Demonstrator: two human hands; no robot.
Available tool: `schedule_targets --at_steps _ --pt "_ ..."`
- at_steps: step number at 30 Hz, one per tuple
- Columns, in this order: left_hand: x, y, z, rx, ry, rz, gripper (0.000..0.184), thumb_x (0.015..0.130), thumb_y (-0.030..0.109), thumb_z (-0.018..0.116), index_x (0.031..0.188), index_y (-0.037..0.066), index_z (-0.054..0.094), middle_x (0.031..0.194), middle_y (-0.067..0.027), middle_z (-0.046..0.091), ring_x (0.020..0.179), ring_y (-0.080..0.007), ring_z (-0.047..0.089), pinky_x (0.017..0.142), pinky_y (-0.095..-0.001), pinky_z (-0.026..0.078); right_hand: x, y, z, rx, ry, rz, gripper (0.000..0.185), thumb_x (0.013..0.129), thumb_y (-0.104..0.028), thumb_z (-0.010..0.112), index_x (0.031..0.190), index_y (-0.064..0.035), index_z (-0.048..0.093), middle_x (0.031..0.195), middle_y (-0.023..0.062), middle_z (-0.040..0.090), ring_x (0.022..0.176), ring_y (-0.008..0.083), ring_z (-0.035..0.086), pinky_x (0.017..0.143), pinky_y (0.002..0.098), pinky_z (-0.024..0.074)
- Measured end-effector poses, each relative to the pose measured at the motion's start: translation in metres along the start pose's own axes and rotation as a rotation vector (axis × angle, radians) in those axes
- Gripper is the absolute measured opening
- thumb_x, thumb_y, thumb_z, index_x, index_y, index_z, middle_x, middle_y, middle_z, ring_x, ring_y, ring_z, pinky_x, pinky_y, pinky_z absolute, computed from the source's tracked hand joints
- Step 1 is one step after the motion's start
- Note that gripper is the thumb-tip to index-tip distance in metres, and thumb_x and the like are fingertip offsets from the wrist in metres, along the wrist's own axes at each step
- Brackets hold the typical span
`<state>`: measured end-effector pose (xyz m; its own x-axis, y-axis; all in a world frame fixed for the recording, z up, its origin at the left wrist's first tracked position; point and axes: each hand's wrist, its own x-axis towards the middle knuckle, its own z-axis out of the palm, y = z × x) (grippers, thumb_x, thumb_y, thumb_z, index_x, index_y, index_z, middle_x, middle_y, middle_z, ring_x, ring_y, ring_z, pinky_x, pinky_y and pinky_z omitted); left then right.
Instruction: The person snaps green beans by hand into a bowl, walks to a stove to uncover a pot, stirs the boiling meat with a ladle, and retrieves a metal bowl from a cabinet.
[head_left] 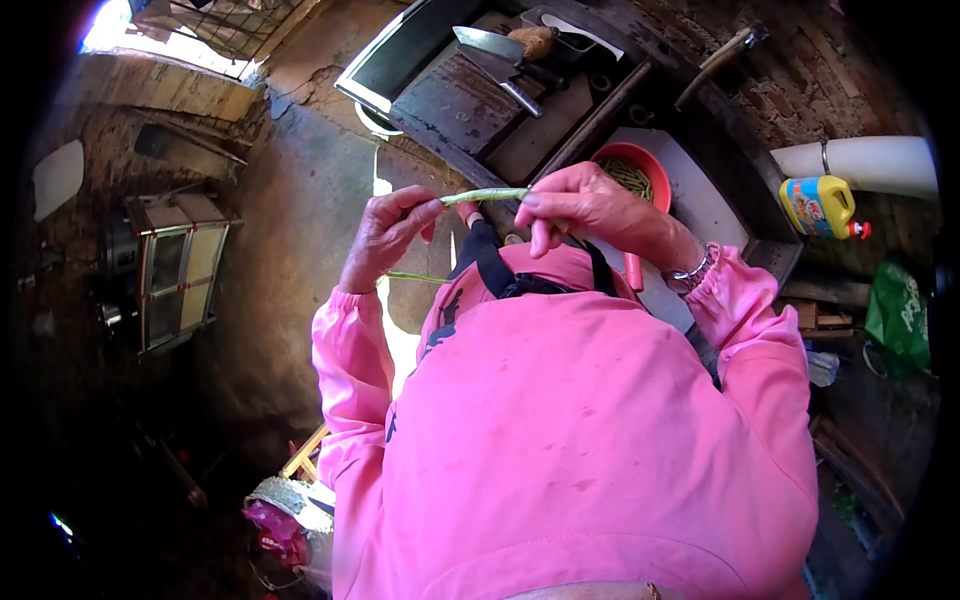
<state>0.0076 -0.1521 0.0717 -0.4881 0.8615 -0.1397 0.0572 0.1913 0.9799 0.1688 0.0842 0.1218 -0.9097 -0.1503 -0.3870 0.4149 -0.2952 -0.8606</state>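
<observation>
A green bean (487, 195) is stretched level in front of my pink top. Its left end is pinched between the thumb and fingers of my left hand (388, 228). At the other end, my right hand (595, 205), with a bracelet at the wrist, grips it with thumb and fingertips. Behind the right hand stands a red bowl (664, 180) with green bean pieces (626, 174) in it, partly hidden by that hand. Thin green strands (418, 278) show below my left wrist; where they lead is hidden.
Two knives, a broad cleaver (487, 43) and another blade (515, 90), lie on the dark stove-like counter (440, 105). A yellow jug (820, 208) stands at right, near a white pipe (860, 165) and a green bag (897, 320). A glass-fronted cabinet (185, 270) is at left.
</observation>
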Motion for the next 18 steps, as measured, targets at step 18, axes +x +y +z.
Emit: schedule_targets --at_steps 18 --pt "0.039 0.007 0.031 0.325 -0.018 -0.012 0.015 0.086 0.012 0.061 0.087 -0.003 0.064 0.059 -0.0048 0.053 0.054 -0.0086 0.05 0.051 -0.0263 0.04 0.001 0.077 -0.077 -0.835 0.678 -0.412 0.035 0.083 -0.027 0.065 0.108 -0.0039 0.064 0.078 0.0126 0.066 0.072 0.0223 0.066 0.064 0.0307 0.0515"
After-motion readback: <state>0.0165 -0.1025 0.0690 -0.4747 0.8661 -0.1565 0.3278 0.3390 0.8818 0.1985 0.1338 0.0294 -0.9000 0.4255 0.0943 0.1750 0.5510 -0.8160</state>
